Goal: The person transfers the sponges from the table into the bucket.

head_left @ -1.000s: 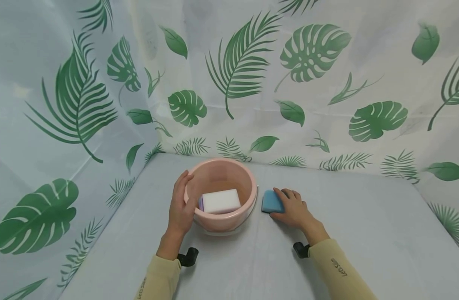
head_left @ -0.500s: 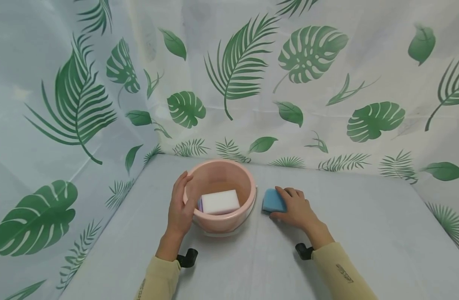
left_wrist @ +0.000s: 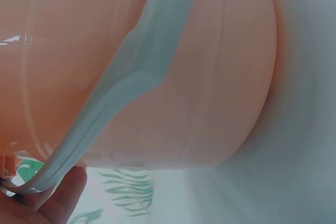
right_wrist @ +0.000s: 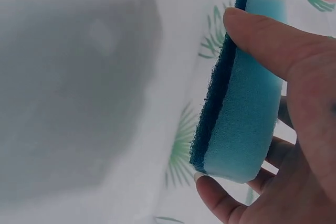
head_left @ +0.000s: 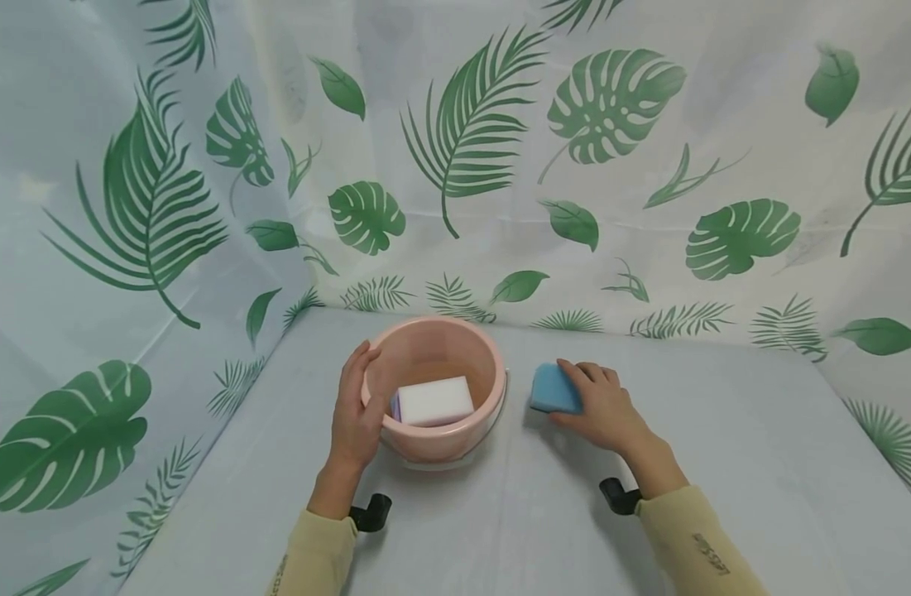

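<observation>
Two pale yellow sleeves carry small dark lettering near the cuffs, but it is too small to read. A black wrist mount shows under the left wrist, and another under the right.

The right hand grips a blue sponge, the thumb on one side and the fingers on the other. In the right wrist view the sponge is soft light-blue foam with rounded corners and a rough, darker scouring layer on one face. It appears to be lifted a little above the tabletop, just right of a pink plastic bucket, not touching it.

The left hand grips the left rim of the round, smooth bucket, with the thumb inside. A pale handle hangs down along its wall. Inside lies a white rectangular sponge block; under its left end a purple thing is mostly hidden.

A leaf-printed curtain hangs behind.
</observation>
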A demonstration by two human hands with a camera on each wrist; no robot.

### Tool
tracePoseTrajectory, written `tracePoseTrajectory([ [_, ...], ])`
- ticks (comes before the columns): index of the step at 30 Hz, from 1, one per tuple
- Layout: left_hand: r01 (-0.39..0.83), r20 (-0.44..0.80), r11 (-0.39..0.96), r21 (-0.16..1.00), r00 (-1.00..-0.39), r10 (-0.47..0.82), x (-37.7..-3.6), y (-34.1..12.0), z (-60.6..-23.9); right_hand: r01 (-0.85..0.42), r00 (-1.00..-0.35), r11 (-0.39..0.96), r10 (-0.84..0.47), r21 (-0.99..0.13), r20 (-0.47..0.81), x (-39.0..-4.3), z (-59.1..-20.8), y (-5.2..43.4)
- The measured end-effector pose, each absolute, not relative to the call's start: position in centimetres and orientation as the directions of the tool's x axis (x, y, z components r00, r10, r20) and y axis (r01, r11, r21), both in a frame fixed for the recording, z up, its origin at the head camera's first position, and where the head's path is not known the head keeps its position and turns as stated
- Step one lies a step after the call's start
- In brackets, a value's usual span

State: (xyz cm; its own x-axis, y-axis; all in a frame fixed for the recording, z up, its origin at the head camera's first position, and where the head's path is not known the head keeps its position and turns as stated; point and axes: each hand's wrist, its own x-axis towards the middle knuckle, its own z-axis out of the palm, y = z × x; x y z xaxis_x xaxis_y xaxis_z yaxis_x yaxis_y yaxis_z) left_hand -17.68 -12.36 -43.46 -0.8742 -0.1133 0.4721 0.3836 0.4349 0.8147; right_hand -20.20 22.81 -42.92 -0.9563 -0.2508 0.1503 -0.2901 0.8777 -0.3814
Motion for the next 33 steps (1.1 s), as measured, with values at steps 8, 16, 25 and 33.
tracePoseTrajectory([
  [8, 0.398, 0.492, 0.449, 0.800, -0.864, -0.110, -17.7, -12.5, -43.4, -0.309, -0.949, 0.871, -0.254, -0.381, 0.188, -19.8, -40.4, 23.6],
  [16, 0.379, 0.475, 0.454, 0.806, -0.873, -0.115, -17.7, -12.4, -43.3, -0.273, -0.960, 0.885, -0.224, -0.377, 0.170, -19.7, -38.8, 24.5],
  [25, 0.366, 0.461, 0.454, 0.813, -0.880, -0.117, -17.7, -12.3, -43.3, -0.299, -0.950, 0.869, -0.234, -0.395, 0.206, -19.1, -37.2, 24.9],
  [33, 0.368, 0.464, 0.453, 0.812, -0.878, -0.117, -17.6, -12.3, -43.4, -0.320, -0.939, 0.870, -0.237, -0.375, 0.251, -18.8, -35.8, 24.7],
])
